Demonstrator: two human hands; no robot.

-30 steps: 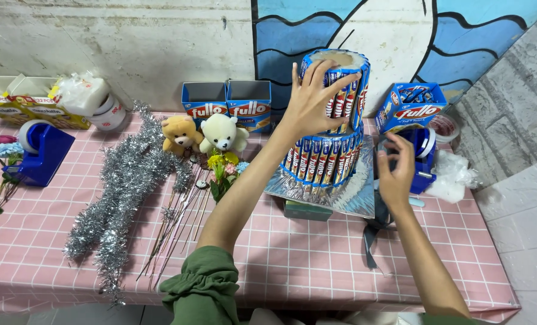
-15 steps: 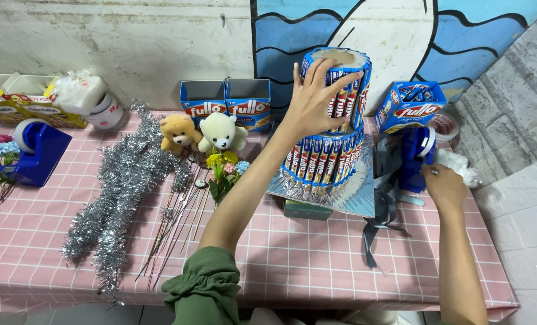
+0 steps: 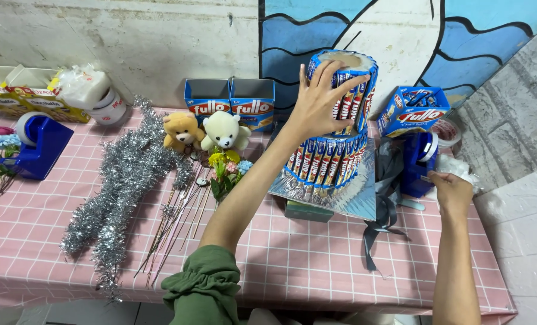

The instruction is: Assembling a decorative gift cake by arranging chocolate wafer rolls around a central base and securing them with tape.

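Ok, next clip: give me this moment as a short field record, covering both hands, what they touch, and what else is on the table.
Setting: table with pink checked cloth against a painted wall
Left hand: fingers spread, pressed on the upper tier of the two-tier tower of blue wafer-stick packets
Tower base: silver foil board
Right hand: fingers pinched just beside the blue tape dispenser; what it pinches is too small to tell
Centre: brown teddy bear, white teddy bear, small flowers
Left side: silver tinsel garland, second blue tape dispenser
Near tower: grey ribbon
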